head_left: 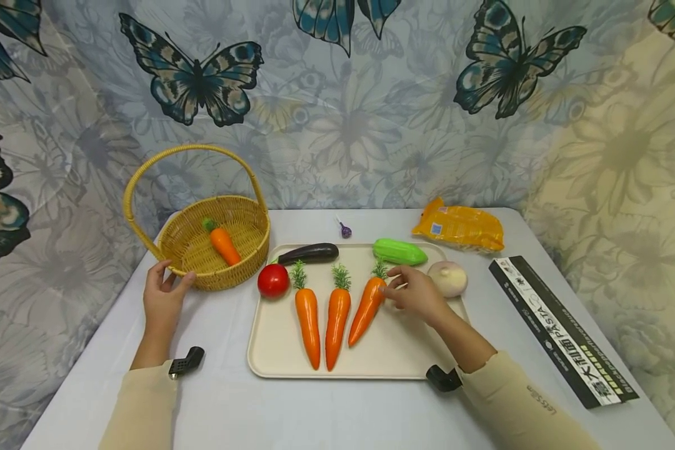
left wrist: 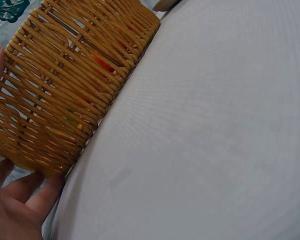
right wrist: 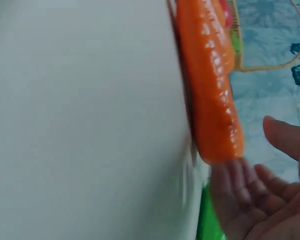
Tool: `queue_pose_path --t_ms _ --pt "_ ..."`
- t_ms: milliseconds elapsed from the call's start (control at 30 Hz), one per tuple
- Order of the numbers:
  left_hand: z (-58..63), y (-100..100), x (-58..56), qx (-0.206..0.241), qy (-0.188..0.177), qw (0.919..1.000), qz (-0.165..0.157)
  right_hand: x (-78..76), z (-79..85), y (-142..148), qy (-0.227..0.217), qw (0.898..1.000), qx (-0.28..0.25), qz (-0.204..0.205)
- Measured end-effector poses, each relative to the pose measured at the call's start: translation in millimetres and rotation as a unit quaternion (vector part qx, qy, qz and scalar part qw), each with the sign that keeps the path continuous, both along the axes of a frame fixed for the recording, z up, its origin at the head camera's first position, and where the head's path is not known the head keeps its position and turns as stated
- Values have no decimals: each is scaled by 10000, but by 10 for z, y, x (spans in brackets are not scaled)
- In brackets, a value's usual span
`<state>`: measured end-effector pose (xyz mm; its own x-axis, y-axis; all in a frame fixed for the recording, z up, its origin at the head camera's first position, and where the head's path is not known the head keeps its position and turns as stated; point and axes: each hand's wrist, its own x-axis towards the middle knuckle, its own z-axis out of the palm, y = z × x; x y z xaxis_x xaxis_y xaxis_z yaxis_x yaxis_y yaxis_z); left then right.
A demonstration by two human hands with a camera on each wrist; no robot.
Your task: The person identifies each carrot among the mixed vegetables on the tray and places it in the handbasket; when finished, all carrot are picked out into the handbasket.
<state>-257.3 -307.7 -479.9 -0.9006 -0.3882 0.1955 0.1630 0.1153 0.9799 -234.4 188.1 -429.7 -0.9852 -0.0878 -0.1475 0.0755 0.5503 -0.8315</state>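
Observation:
My left hand is at the near left side of a yellow wicker basket, fingers spread and touching its woven wall. Inside the basket lies one carrot with a green top. My right hand reaches over the cream tray, fingertips right at the upper end of the rightmost carrot; in the right wrist view the thumb stands apart from the fingers by that carrot's thick end. To its left lie another carrot and a third carrot.
Also on the tray are a red tomato, an eggplant, a green vegetable and a pale round bulb. A small purple item and an orange packet lie behind. A black pasta box is at the right.

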Motion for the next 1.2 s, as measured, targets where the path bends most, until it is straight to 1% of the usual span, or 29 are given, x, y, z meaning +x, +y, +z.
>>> queue_pose_path --t_ms 100,200,300,433,500,567,633,733,833,900,1000,1100,1200 --pt "-19 5 14 36 8 10000 -56 -6 -60 -3 -295 9968 738 -26" --pt "-39 10 15 102 37 9999 -103 -25 -94 -28 -533 9907 1254 47" --pt "-48 5 14 81 67 9999 -89 -50 -111 -84 -605 9881 1412 103" --pt "-43 -1 11 39 98 9999 -71 -66 -124 -165 -504 9868 1530 152" --pt "-42 0 12 8 80 9999 -78 -66 -130 -186 -451 9866 1555 176" --pt "-44 0 12 10 55 9999 -87 -65 -128 -200 -428 9881 1471 160" --pt "-47 -1 16 -61 11 10000 -70 -66 -129 -205 -455 9910 1250 145" --pt "-47 -5 22 -140 -59 9999 -35 -70 -129 -208 -562 9957 726 91" --pt "-45 -12 27 -244 -123 9996 -3 -74 -129 -202 -641 9978 177 35" --pt "-46 -21 26 -174 -118 9998 -40 -80 -127 -200 -619 9979 -205 1" --pt "-52 -39 17 -55 -78 9999 -107 -96 -120 -209 -500 9950 -868 39" --pt "-38 -48 9 35 -98 9998 -150 -129 -113 -233 -388 9874 -1519 193" --pt "-18 -55 -21 -12 -132 9998 -116 -202 -90 -275 -341 9809 -1891 314"
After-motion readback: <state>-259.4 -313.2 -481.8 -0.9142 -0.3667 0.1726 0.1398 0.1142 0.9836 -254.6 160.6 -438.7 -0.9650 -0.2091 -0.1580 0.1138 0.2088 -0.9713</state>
